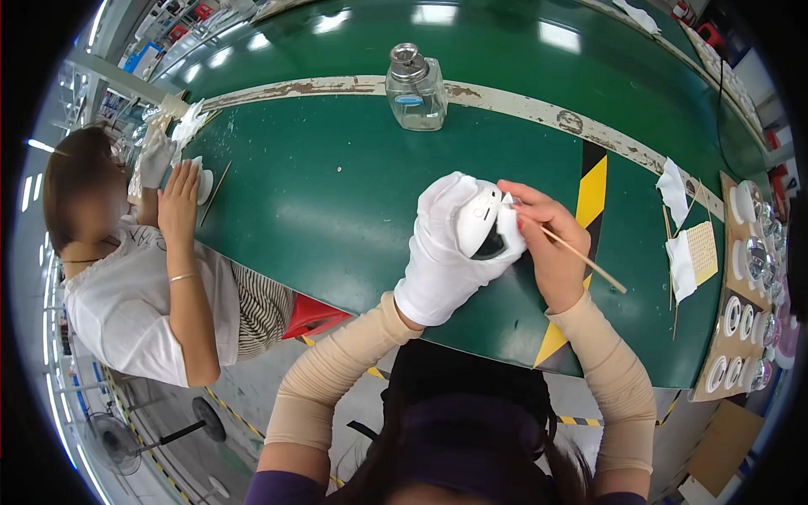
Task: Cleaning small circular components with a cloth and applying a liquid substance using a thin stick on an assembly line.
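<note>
A white rounded device (477,217) with small dark slots and a glossy black area sits in my left hand (431,273), which wears a white glove and is closed around it. Against the device's right side, my bare right hand (553,244) pinches a thin wooden stick (596,269). The stick slants down to the right, and its upper end is hidden by the fingers. A bit of white cloth (508,225) lies between those fingers and the device. Both hands are above the green table (337,202).
A clear pump bottle (417,103) stands beyond my hands. White cloths (682,265), thin sticks and a yellowish pad (703,252) lie at right, beside a board (711,358) of round white parts. Yellow-black tape (592,189) crosses the table. Another person (139,286) works at left.
</note>
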The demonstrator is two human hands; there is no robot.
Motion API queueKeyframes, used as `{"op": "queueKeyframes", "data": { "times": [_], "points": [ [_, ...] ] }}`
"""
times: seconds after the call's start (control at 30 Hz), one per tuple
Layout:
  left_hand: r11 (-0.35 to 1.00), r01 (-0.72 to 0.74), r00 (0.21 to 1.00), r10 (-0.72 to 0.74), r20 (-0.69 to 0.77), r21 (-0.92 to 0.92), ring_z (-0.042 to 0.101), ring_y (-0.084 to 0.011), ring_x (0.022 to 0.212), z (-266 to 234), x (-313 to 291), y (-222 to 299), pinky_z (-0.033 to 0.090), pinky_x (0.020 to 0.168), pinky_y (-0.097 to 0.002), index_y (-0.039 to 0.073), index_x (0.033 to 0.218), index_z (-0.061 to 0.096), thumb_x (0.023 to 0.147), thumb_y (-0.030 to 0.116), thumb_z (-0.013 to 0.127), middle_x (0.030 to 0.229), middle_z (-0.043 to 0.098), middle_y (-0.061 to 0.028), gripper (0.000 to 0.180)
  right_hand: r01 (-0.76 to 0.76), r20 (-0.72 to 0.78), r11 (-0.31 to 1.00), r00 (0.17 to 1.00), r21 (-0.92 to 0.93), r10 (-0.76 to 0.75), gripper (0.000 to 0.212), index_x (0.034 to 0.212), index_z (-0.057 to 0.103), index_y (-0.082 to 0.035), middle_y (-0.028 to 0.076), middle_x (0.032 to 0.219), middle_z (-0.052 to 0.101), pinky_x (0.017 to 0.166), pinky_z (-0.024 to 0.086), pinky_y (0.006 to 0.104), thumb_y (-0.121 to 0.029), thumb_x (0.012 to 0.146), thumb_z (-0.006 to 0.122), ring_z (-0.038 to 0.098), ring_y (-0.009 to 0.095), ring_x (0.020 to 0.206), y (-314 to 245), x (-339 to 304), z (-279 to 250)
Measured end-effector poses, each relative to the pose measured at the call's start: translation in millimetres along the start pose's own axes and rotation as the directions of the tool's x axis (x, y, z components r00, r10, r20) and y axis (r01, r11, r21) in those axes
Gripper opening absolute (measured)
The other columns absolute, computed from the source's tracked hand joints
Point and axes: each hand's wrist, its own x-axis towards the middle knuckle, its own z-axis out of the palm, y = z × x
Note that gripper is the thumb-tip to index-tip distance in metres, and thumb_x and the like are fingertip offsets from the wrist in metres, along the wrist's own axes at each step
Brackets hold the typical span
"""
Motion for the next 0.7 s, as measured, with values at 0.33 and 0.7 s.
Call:
{"op": "queueKeyframes", "data": {
  "times": [0.33, 0.7],
  "points": [
    [0.998, -0.06, 0.998, 0.06, -0.013, 0.014, 0.057, -0.033, 0.109, 3, 1, -5, 0.051, 0.087, -0.0402, 0.009, 0.135, 0.035, 0.062, 0.013, 0.087, 0.129, 0.042, -0.0171, 0.09, -0.084, 0.014, 0.992, 0.996, 0.094, 0.083, 0.012, 0.088, 0.068, 0.001, 0.021, 0.137, 0.052, 0.096, 0.044, 0.032, 0.006, 0.078, 0.067, 0.055, 0.025, 0.119, 4, 2, -3],
    [0.997, 0.0, 1.0, 0.001, -0.009, 0.076, 0.054, -0.0276, 0.113, 0, 0, -4, 0.049, 0.094, -0.0367, 0.008, 0.135, 0.033, 0.066, 0.009, 0.085, 0.129, 0.041, -0.0161, 0.087, 0.103, 0.16, 0.99, 0.983, -0.1, -0.086, 0.009, 0.09, 0.069, 0.0, 0.019, 0.138, 0.048, 0.097, 0.045, 0.0357, 0.004, 0.081, 0.069, 0.056, 0.029, 0.118, 1, -3, -7]
  ]
}}
